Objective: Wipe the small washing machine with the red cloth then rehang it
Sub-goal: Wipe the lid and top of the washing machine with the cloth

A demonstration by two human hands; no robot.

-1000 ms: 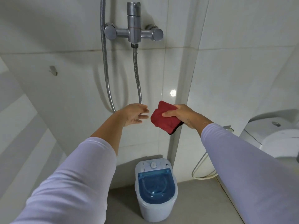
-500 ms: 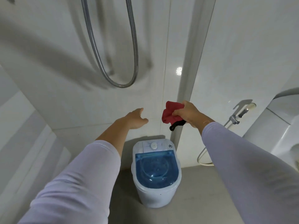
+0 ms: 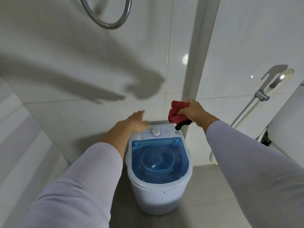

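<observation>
White sleeves (image 3: 79, 186) are filling the near part of the view, one on each side, and both arms are reaching forward and down. Between them the small washing machine (image 3: 158, 191) is standing upright on the grey floor (image 3: 213, 203), against the tiled wall (image 3: 82, 55). Its blue see-through lid (image 3: 158, 160) is lying shut, and behind the lid the white panel is carrying a round dial (image 3: 155, 132).

Further out, the left hand (image 3: 137, 120) is hovering open and empty, fingers spread, over the back left corner of the machine; I cannot tell if it is touching the panel. The right hand (image 3: 193, 111) is gripping the red cloth (image 3: 176, 112), bunched in a closed fist, and a black loop (image 3: 181, 125) is hanging down from it.

The cloth is sitting above the back right corner, so the machine is lying below and towards the person from the cloth. The right hand is the one nearer to the work; I judge it needs to go down and pull along the lid from back to front.

Beyond, a metal hose (image 3: 107, 25) is looping on the wall.
</observation>
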